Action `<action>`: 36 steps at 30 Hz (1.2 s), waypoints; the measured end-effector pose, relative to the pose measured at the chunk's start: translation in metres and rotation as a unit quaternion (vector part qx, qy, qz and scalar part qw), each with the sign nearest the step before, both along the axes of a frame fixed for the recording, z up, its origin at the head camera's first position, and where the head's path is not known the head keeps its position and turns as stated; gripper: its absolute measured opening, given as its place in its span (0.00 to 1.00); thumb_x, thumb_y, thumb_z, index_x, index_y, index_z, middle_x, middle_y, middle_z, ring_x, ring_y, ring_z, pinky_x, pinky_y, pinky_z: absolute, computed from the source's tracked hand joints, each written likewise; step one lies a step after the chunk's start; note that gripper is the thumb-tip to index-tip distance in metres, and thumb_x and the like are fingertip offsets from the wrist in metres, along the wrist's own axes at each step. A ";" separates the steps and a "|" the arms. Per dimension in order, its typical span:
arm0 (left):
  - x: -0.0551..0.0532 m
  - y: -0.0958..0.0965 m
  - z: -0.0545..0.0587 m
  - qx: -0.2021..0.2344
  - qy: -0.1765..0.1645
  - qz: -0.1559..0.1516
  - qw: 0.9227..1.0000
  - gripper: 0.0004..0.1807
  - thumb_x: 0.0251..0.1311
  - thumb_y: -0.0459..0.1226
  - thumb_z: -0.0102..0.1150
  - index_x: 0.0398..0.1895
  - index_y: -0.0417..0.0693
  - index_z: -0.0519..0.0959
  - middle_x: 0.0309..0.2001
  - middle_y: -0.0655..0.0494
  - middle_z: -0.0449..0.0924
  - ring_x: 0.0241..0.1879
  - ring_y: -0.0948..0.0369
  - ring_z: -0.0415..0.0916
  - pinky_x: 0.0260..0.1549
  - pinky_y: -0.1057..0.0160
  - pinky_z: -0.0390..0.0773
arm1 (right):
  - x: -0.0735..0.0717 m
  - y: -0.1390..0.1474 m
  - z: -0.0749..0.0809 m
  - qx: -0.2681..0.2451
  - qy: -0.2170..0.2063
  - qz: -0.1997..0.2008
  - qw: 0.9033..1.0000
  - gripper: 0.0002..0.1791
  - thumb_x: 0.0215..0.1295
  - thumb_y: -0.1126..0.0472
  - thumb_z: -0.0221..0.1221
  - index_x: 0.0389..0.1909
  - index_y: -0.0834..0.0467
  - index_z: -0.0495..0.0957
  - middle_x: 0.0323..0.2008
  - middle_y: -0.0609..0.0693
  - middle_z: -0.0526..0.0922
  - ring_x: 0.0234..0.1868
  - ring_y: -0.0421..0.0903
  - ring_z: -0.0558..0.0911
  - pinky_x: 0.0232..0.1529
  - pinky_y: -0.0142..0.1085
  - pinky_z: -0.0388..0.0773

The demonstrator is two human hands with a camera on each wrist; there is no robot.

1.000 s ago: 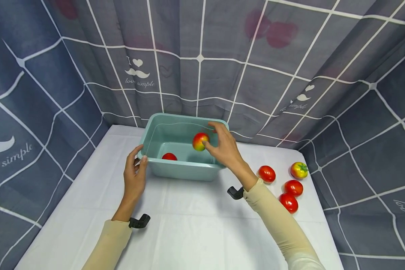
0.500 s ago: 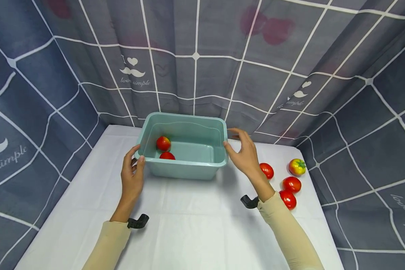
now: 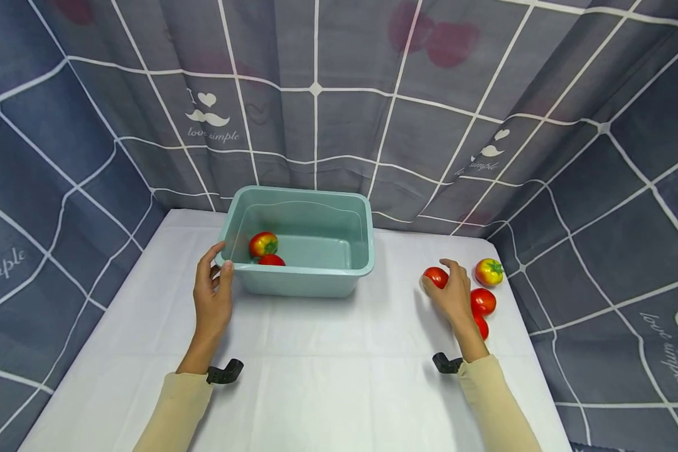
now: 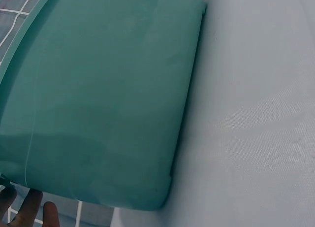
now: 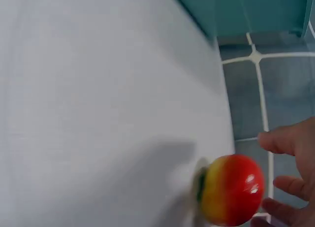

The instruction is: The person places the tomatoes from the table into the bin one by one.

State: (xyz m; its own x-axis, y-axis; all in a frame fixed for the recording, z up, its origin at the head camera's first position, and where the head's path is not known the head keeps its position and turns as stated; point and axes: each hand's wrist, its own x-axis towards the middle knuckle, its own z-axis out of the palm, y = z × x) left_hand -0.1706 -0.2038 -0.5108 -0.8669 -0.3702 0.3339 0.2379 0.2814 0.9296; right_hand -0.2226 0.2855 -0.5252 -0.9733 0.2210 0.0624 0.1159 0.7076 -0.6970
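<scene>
My left hand holds the left front corner of a teal plastic bin, thumb at the front and fingers at the left rim. Low in the left wrist view, its fingers show beside the bin wall. Inside the bin lie a red-and-yellow tomato and a red tomato, the second partly hidden by the front wall. My right hand reaches around another tomato on the table. In the right wrist view, thumb and fingers are spread beside that tomato, with a gap at the thumb.
On the right of the white-covered table lie a yellow-red tomato, a red tomato and a third tomato partly behind my right hand. A grey-blue checked curtain hangs around the back and sides.
The red-and-yellow tomato left my right hand and now lies in the bin. My right hand moved right, away from the bin, to a tomato on the table. The left hand stays at the corner.
</scene>
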 end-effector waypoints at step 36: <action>0.014 0.014 0.028 0.010 -0.009 0.001 1.000 0.26 0.84 0.38 0.50 0.81 0.53 0.69 0.80 0.52 0.67 0.64 0.66 0.70 0.59 0.76 0.67 | -0.006 -0.048 0.050 -0.094 0.184 0.028 0.978 0.39 0.66 0.57 0.73 0.75 0.57 0.70 0.71 0.57 0.76 0.64 0.56 0.79 0.65 0.50 0.81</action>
State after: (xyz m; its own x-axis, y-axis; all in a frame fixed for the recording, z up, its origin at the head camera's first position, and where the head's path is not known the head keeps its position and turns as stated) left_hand -0.1565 -0.1894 -0.4829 -0.8718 -0.3787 0.3106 0.2205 0.2627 0.9393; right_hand -0.2289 0.2379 -0.4750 -0.9032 0.2094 0.3747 -0.2031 0.5604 -0.8029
